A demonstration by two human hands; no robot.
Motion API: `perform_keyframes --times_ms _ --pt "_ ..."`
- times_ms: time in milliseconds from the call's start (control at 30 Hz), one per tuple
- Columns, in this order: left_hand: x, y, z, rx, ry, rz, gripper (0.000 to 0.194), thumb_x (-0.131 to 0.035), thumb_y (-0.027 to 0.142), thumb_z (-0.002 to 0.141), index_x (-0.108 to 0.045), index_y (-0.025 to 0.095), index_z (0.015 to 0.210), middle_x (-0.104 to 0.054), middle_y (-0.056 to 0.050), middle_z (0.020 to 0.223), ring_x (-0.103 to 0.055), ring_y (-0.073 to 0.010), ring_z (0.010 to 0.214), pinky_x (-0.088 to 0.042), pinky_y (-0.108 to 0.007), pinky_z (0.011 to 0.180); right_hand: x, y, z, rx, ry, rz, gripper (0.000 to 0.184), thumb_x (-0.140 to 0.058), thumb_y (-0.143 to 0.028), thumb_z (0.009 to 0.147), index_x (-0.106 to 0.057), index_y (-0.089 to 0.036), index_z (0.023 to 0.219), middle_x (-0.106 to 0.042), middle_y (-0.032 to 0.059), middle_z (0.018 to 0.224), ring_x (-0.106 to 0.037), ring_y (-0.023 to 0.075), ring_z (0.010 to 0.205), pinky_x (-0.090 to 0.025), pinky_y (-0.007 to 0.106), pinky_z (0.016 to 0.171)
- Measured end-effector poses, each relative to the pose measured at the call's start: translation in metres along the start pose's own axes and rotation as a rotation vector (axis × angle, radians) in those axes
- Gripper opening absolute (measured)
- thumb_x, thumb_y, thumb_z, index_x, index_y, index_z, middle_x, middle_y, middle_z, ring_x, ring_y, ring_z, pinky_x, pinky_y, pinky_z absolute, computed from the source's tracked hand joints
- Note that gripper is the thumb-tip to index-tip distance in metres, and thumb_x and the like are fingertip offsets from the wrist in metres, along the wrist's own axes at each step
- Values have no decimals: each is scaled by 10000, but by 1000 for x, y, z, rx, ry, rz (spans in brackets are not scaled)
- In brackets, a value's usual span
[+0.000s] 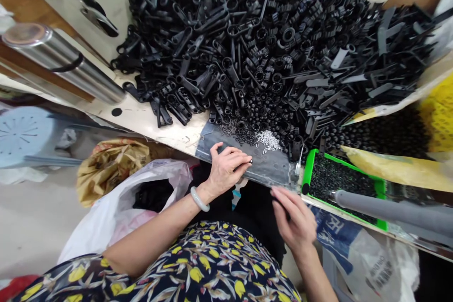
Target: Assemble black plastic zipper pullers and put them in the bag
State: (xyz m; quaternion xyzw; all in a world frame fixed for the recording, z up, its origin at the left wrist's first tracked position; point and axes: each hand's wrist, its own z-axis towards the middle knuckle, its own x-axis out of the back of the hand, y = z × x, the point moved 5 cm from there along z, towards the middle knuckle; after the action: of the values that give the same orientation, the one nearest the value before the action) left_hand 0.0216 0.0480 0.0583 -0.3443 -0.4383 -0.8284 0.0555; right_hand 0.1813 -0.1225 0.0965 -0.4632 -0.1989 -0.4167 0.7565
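My left hand (228, 166), with a pale bangle (200, 199) on its wrist, is closed over the dark mat (233, 144) at the table's front edge. A small black part (251, 161) pokes out between its thumb and fingertips. My right hand (296, 221) is held lower and to the right, in front of the edge. Its fingers are curled in with thumb and forefinger together; something dark shows at the tips, too small to name. On the mat, beyond my left hand, lie a little heap of silvery pins (268, 141) and some tiny black pieces (235, 131).
A large heap of black plastic parts (226, 33) covers the table's back. At right stand a green tray (309, 170) of small black pieces and a grey rod-like handle (382, 210). A steel flask (88, 73) stands left. A white bag (95, 226) hangs below the left edge.
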Motion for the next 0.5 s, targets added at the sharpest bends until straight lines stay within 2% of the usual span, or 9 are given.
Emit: perform_keyframes --times_ms 67,133,167,200,267,300,367,433,500 --pt "1 0 0 -8 10 -9 103 -686 351 998 -770 295 1015 -838 16 1003 -741 -211 1000 -206 -540 1168 30 14 -26 -172 173 37 198 -683 -139 949 -755 -242 1102 -751 70 1012 -730 235 917 -617 411 819" --pt "1 1 0 -21 19 -11 109 -678 348 1001 -770 294 1019 -838 14 1001 -747 -214 998 -198 -545 1176 63 34 -43 -339 527 145 33 -715 -276 948 -706 -266 978 -680 26 858 -699 240 839 -613 477 831" --pt "2 0 -1 -26 21 -11 113 -673 347 1003 -770 294 1024 -838 13 1003 -750 -215 997 -196 -549 1180 73 44 -44 -382 631 217 163 -770 -374 909 -680 -285 1011 -676 22 894 -702 253 869 -611 510 852" --pt "2 0 -1 -30 23 -10 116 -669 346 1004 -770 294 1028 -838 12 1005 -752 -217 997 -195 -552 1183 78 51 -38 -405 664 285 352 -828 -484 839 -658 -304 1089 -687 36 994 -712 279 946 -609 549 876" --pt "1 -1 -2 -31 20 -4 119 -665 341 1006 -770 297 1038 -839 11 1008 -753 -220 1001 -197 -557 1185 77 60 -12 -439 575 390 735 -913 -591 686 -585 -318 1285 -663 95 1249 -700 338 1119 -596 602 926" --pt "0 -2 -3 -30 20 -1 119 -665 340 1007 -771 299 1042 -839 10 1006 -752 -220 1003 -199 -557 1186 75 59 4 -425 543 422 790 -910 -577 691 -547 -312 1341 -667 103 1245 -718 332 1073 -610 595 896" --pt "-1 -3 -3 -27 18 5 121 -662 341 1011 -770 298 1046 -839 8 1003 -750 -218 1003 -202 -552 1186 67 51 35 -387 501 458 570 -825 -445 838 -556 -270 1310 -703 58 1034 -726 235 781 -648 487 754" --pt "-1 -2 -3 -25 15 9 132 -651 344 1020 -766 286 1046 -836 5 1002 -747 -211 999 -203 -539 1189 52 38 63 -343 432 524 386 -753 -342 916 -569 -251 1243 -678 1 892 -658 166 618 -660 422 688" --pt "-1 -1 -2 -25 15 7 149 -633 344 1032 -762 274 1052 -831 4 997 -744 -203 997 -199 -524 1193 35 24 86 -297 350 602 444 -770 -310 908 -511 -283 1268 -670 -32 895 -662 153 617 -683 463 764"
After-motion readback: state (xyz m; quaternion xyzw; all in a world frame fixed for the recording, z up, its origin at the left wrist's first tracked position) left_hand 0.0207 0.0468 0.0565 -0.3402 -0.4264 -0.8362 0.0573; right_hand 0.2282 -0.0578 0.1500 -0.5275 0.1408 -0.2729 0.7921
